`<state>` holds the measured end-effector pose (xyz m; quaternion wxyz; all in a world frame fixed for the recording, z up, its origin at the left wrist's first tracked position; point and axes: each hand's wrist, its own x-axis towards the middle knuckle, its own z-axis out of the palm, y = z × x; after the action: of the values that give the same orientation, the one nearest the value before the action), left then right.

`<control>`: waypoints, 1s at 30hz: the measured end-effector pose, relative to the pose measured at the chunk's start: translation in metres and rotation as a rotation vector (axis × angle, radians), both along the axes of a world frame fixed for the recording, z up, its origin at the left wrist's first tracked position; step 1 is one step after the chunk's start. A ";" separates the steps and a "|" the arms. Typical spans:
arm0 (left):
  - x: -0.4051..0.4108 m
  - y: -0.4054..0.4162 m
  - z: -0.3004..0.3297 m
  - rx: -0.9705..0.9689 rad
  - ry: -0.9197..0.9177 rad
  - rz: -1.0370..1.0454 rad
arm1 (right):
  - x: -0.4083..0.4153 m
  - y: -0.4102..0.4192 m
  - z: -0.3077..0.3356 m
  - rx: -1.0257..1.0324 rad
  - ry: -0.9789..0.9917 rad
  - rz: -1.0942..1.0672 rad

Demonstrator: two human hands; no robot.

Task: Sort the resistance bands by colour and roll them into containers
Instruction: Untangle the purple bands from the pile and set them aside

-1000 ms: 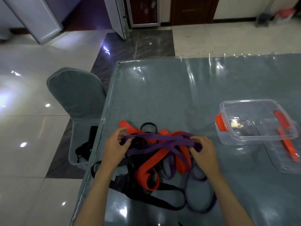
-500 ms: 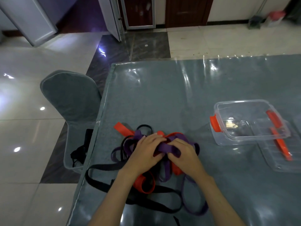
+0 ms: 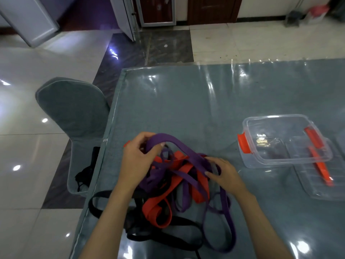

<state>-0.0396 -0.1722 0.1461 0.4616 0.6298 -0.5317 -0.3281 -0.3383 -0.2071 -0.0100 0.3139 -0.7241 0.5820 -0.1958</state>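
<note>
Head cam: left hand [image 3: 139, 161] grips one end of a wide purple flat rubber resistance band [image 3: 179, 148], fingers curled round it, lifted a bit above the tangled pile of purple, orange and black bands [image 3: 168, 193]. That band arcs from the left hand down to the right hand [image 3: 223, 173], which pinches it w/ thumb and fingers right at the pile's right edge. Pile lies on the grey-blue surface under clear plastic sheet [image 3: 186, 101], directly below and between both hands; black loops [image 3: 104, 204] trail off the pile's near-left side, thin purple loop [image 3: 224, 230] off its near-right. Clear rectangular plastic container w/ orange clips [image 3: 248, 157] sits well right of the pile, apart from it, overlapping a clear lid [image 3: 321, 187]. Grey covered chair [image 3: 72, 109] stands left of the pile, beside the surface edge.
</note>
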 end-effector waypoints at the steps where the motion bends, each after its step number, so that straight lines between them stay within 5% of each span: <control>1: 0.003 -0.002 0.002 0.013 0.016 -0.007 | -0.002 0.001 0.000 0.005 -0.029 -0.007; 7: 0.001 -0.001 0.005 0.096 -0.034 -0.187 | 0.018 0.000 0.007 0.040 -0.224 0.013; 12: -0.012 0.004 0.023 0.022 -0.065 -0.133 | 0.050 -0.015 0.033 -0.030 -0.227 0.073; 19: 0.013 -0.001 0.058 -0.083 -0.112 0.001 | 0.050 -0.040 0.120 -0.062 -0.576 -0.124; 30: 0.007 0.003 0.045 0.070 -0.008 -0.103 | 0.068 -0.035 0.219 0.051 -1.045 -0.295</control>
<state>-0.0327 -0.1689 0.1908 0.4197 0.6187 -0.5534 -0.3671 -0.2704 -0.2422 0.2090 0.5480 -0.4333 0.4484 -0.5575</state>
